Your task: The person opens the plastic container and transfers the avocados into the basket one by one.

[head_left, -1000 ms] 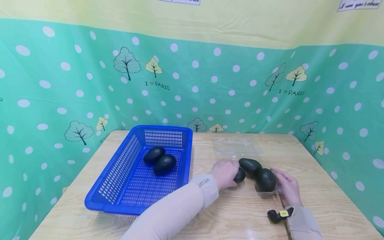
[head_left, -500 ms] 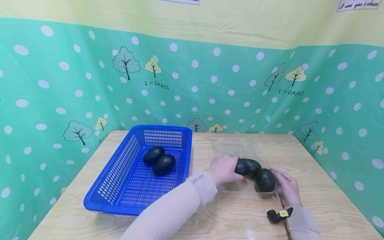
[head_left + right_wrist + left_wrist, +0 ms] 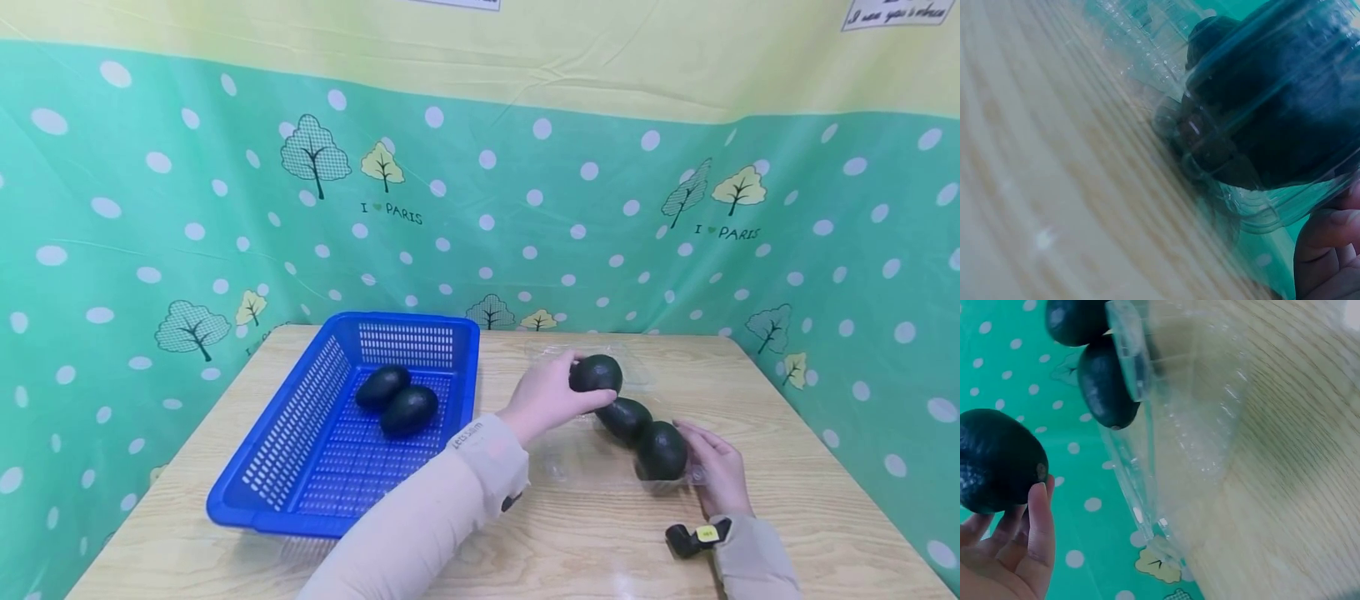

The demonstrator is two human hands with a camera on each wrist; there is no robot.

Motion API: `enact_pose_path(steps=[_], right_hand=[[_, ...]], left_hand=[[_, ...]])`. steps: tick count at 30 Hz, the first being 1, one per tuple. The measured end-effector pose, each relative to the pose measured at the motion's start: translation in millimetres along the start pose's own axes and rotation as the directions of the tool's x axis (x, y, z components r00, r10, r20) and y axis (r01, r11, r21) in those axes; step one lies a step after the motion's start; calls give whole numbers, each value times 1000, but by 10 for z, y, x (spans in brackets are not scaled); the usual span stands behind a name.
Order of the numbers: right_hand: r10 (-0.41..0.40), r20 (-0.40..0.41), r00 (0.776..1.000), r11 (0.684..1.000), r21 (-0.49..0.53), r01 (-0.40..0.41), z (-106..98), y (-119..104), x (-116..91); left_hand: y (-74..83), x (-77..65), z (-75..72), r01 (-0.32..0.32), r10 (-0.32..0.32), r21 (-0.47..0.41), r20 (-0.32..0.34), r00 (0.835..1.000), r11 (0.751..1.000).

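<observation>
I have my left hand (image 3: 546, 398) curled round one avocado (image 3: 596, 375), thumb and fingers clamped on it, held up to the right of the blue basket (image 3: 288, 523). Farther right of the basket, a clear plastic tray (image 3: 573, 462) bears two more avocados, the middle avocado (image 3: 627, 423) touching the end avocado (image 3: 662, 452). My right hand (image 3: 717, 471) pinches the tray's far-right edge, on the side away from the basket. In the left wrist view my avocado hangs apart from those two. Inside the basket, a pair of avocados (image 3: 410, 410) lie touching. A clear panel (image 3: 637, 371) lies right of the basket, behind the tray; whether it joins the tray I can't quite tell. Basket and tray rest on a wood-grained table (image 3: 600, 550).
</observation>
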State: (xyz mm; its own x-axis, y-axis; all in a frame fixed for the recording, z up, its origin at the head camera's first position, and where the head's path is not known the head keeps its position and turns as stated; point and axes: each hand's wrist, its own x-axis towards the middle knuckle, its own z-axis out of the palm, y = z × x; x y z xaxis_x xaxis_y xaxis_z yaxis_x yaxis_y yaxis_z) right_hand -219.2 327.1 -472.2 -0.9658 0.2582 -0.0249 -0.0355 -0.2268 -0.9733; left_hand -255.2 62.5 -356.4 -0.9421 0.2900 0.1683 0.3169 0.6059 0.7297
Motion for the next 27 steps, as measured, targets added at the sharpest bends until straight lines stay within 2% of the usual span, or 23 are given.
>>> enact_pose_path(steps=[4, 7, 10, 16, 21, 27], right_hand=[[0, -2, 1000, 1000, -1, 0, 2, -2, 0], [-1, -2, 1000, 1000, -3, 1, 4, -8, 0], [4, -4, 1000, 1000, -11, -4, 7, -12, 0], [8, -5, 1000, 1000, -14, -8, 7, -15, 5], [8, -11, 1000, 1000, -26, -8, 9, -21, 8], [13, -8, 1000, 1000, -21, -13, 10, -28, 2]], left_hand=[[16, -4, -48, 64, -66, -126, -13, 998, 990], [22, -8, -76, 104, -110, -237, -12, 994, 966], [24, -2, -108, 109, -124, -330, -25, 992, 938], [9, 18, -179, 108, -156, -437, -75, 985, 893], [3, 44, -237, 122, -201, -556, -82, 976, 822], [-4, 59, -321, 133, -250, -657, -88, 964, 742]])
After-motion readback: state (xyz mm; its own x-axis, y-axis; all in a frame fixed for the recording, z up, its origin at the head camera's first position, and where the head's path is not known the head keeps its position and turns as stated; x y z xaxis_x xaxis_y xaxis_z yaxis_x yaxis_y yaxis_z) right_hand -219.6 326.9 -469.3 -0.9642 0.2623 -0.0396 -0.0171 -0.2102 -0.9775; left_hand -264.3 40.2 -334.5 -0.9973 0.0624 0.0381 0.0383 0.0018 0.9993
